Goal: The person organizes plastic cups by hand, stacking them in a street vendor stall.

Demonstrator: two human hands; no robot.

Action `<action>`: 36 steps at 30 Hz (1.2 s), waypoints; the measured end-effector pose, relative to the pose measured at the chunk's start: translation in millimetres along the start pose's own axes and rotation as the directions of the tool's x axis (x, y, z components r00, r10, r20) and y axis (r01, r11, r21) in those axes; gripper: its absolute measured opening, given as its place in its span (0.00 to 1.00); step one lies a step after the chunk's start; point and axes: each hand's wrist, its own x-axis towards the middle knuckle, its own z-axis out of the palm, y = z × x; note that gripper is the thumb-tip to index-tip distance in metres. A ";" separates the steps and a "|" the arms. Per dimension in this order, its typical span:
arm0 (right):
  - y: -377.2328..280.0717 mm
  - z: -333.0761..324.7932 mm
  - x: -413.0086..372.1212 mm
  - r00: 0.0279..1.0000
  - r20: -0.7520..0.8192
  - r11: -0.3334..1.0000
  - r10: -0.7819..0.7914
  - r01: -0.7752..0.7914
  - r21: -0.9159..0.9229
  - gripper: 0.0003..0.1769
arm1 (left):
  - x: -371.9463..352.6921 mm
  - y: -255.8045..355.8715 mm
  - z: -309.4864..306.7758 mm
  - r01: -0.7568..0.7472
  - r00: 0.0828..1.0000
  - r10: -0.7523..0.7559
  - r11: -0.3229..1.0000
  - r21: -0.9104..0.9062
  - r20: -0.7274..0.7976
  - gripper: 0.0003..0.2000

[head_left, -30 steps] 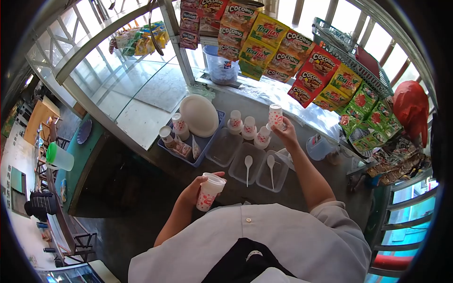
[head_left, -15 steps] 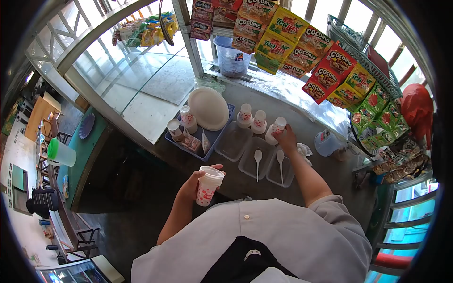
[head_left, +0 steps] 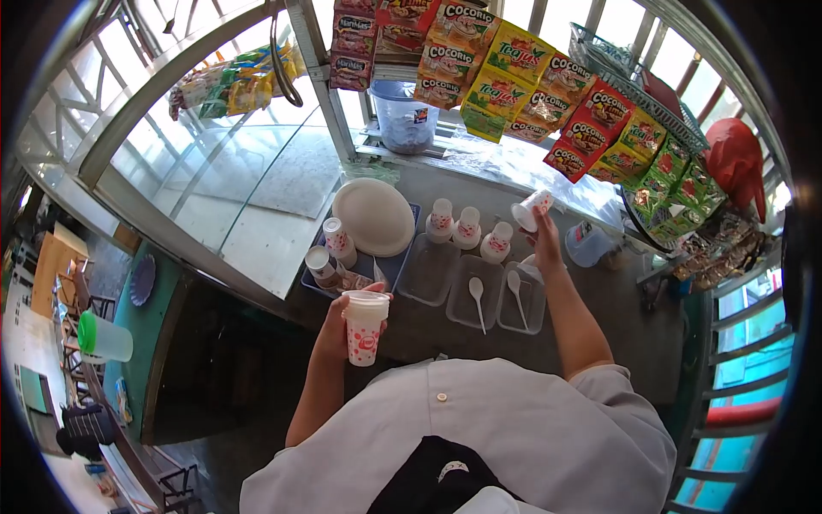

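My left hand point(head_left: 334, 329) is wrapped round a stack of white cups with pink dots point(head_left: 365, 332), upright near my chest. Raised over the right part of the counter, my right hand point(head_left: 546, 240) grips a tilted dotted cup point(head_left: 533, 210). Below and left of it, several dotted cups point(head_left: 496, 243) stand in a row. Nearer me are clear plastic trays point(head_left: 425, 272); a white spoon point(head_left: 477, 300) lies in one and another spoon point(head_left: 517, 295) in the tray to its right.
A blue basket point(head_left: 409, 242) at the left holds a pale round lid point(head_left: 372, 217) and cups. Drink sachets point(head_left: 505, 81) hang over the counter's back. A clear tub point(head_left: 589, 244) stands at the right. A green-lidded container point(head_left: 107, 337) is far left.
My right hand has lifted a cup off the row and moved it up and to the right. My left hand, with its cups, has shifted slightly left.
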 end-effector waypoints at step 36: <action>56.9 81.5 -71.6 0.569 -0.075 0.260 -0.819 0.251 -0.933 0.40 | -20.6 119.9 103.5 -0.965 -0.077 0.707 -0.230 0.126 0.703 0.42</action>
